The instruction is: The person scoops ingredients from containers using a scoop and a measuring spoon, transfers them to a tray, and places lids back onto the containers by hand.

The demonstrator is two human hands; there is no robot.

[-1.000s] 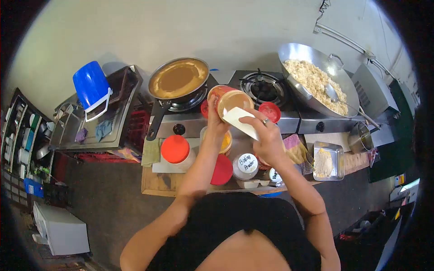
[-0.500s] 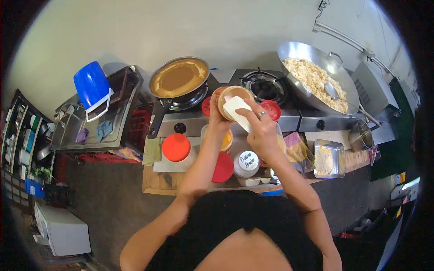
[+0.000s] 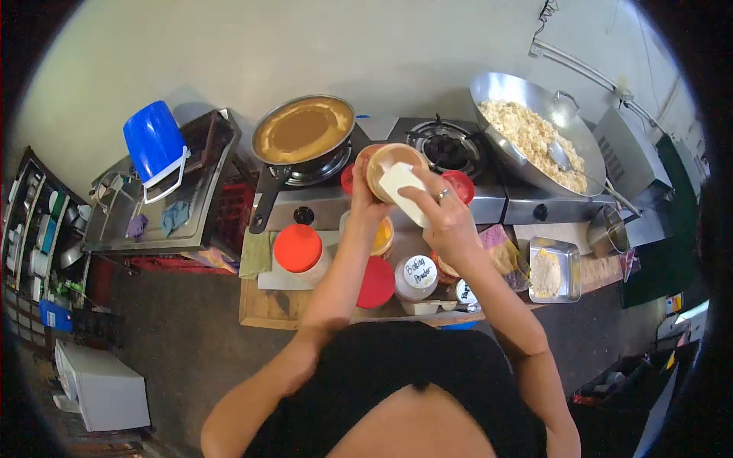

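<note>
My left hand is wrapped round the side of an uncapped jar with a pale brown inside, tilted towards me above the front of the stove. My right hand grips a white, flat-sided scoop, its far end at the jar's mouth. How far the scoop reaches in is hard to see. Red lids lie on the stove on both sides of the jar. Below my forearms stand a jar marked Baking Powder, a red-lidded jar and an open tub with yellow contents.
A frying pan of brown sauce sits on the left burner. On the right, a big wok holds rice and a ladle. A metal tray with flour-like powder and a steel pot stand at the right; a sink is at the left.
My hands, the jar and the scoop stay almost where they were. My right forearm has shifted slightly right, showing more of the small jars beneath it.
</note>
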